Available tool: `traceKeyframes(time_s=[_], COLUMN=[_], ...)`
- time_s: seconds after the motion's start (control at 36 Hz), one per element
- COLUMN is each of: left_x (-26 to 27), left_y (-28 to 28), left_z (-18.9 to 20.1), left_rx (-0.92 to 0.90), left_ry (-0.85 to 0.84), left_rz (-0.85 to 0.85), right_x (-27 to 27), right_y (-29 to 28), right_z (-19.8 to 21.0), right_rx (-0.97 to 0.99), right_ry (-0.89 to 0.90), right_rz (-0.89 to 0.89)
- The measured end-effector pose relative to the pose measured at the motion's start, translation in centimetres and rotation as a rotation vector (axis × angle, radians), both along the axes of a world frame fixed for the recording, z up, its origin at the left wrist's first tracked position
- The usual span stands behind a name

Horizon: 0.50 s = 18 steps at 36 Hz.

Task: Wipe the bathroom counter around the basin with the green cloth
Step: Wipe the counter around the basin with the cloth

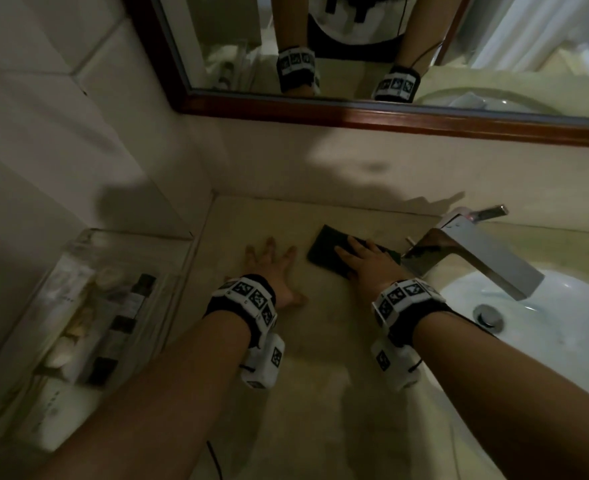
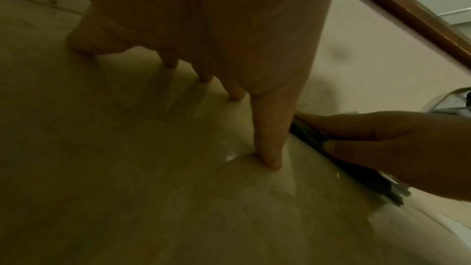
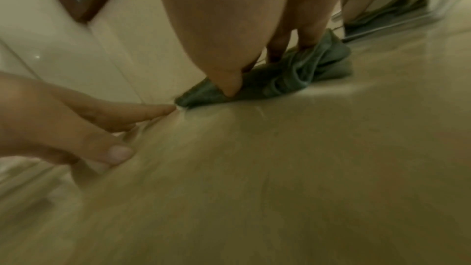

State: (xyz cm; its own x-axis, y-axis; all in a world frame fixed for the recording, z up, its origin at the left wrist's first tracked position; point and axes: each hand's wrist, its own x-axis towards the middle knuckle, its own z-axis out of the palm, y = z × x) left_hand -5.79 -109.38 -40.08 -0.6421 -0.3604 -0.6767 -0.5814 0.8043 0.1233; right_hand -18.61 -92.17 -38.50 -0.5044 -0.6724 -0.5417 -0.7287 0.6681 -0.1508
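Observation:
The green cloth (image 1: pixel 324 250) lies folded on the beige counter (image 1: pixel 320 375), near the back wall and left of the faucet. My right hand (image 1: pixel 362 258) presses flat on it with straight fingers; in the right wrist view the cloth (image 3: pixel 293 76) bunches under those fingers. My left hand (image 1: pixel 272 268) rests spread on the bare counter just left of the cloth, fingertips (image 2: pixel 270 160) touching the stone. The white basin (image 1: pixel 545 327) sits at the right.
A chrome faucet (image 1: pixel 469 254) overhangs the basin beside my right wrist. A clear tray (image 1: pixel 89 317) of toiletries stands along the left wall. A wood-framed mirror (image 1: pixel 355 116) hangs above the backsplash. Open counter stretches toward me between my forearms.

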Motion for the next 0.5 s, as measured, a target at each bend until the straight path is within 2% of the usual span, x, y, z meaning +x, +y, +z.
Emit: traceKeyframes(time_s=[0.08,0.19,0.36,0.5], left_x=[-0.1,-0.2,0.1,0.2], left_y=[0.0,0.0,-0.1,0.0], left_z=[0.3,0.1,-0.1,-0.2], left_rx=[0.008,-0.014,0.013,-0.009], left_ry=[-0.008,-0.006,0.021,0.020], left_rz=[0.002,-0.020,0.007,-0.008], right_x=[-0.1,-0.2,-0.7,-1.0], right_y=[-0.3,-0.3,0.0,0.8], right_z=[-0.2,-0.5,-0.1,1.7], right_rx=[-0.025,-0.056,-0.024,0.090], right_ry=[0.024,0.109,-0.004,-0.093], right_rz=[0.011,0.111,0.142,0.284])
